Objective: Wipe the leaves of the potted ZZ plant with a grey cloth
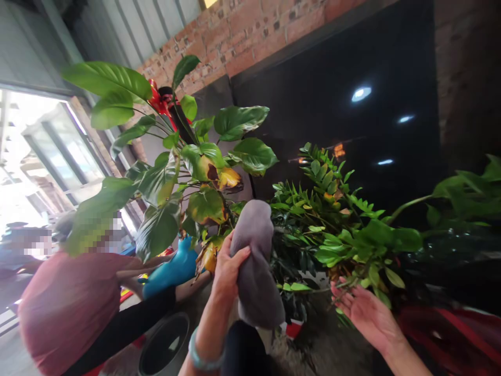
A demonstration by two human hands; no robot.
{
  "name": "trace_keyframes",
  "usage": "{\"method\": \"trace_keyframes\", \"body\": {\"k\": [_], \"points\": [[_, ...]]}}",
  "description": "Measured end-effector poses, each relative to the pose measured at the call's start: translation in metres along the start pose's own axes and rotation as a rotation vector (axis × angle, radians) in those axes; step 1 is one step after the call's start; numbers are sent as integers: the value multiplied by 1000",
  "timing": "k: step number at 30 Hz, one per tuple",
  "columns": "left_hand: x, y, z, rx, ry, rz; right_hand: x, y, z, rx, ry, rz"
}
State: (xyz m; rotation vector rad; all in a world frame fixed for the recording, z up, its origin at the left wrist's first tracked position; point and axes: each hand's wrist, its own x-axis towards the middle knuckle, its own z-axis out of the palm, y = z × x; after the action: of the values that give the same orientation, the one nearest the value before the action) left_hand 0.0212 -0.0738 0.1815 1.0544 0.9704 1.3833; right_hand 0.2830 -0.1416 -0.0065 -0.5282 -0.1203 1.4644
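My left hand (226, 269), with a pale green bangle on its wrist, is closed around a bunched grey cloth (256, 266). The cloth stands up above the fist and hangs down below it. To the right, my right hand (364, 310) is turned palm up at the bottom of a leafy green plant (352, 240). Its fingers are curled loosely about a thin plant stem (342, 286), and part of the grip is hidden by leaves. Just beyond my left hand rises a tall broad-leaved plant (156, 183) with some yellow and brown leaves.
At the left a person in a pink shirt (70, 308) sits low, wearing a blue glove (172, 269). A dark round tub (164, 344) stands on the floor between us. A glossy black panel (332, 94) and a brick wall (250, 31) are behind the plants. Red material (450, 334) lies lower right.
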Motion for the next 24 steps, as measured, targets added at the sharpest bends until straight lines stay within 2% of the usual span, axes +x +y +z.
{"method": "trace_keyframes", "body": {"k": [1,3,5,7,8,10,12,14,16,18,19,21,22,24], "points": [[3,-7,6,6,2,9,-1,1,1,-3,0,10],[1,-33,11,74,-49,-69,-2,3,0,-23,3,39],[-8,-60,7,175,-170,-211,-3,5,-5,-59,15,59],[-18,-74,0,208,-305,-297,-3,7,-12,-95,15,49],[-20,-73,-2,189,-342,-295,-3,8,-15,-105,13,35],[-16,-58,0,115,-327,-216,-3,8,-19,-109,9,-3],[0,-38,10,47,-245,-84,-4,7,-18,-107,12,-32],[21,-28,25,16,-156,30,-5,6,-13,-118,13,-32],[35,-39,36,25,-92,69,-7,6,-6,-137,8,-10],[34,-67,40,81,-92,15,-7,7,-3,-143,8,-2],[29,-82,38,120,-129,-35,-6,8,-4,-145,13,-6],[13,-105,31,202,-280,-147,-4,11,-10,-143,26,-23],[6,-109,27,232,-360,-185,-3,12,-14,-139,31,-32],[1,-99,23,246,-445,-169,0,14,-22,-128,34,-45]]}}
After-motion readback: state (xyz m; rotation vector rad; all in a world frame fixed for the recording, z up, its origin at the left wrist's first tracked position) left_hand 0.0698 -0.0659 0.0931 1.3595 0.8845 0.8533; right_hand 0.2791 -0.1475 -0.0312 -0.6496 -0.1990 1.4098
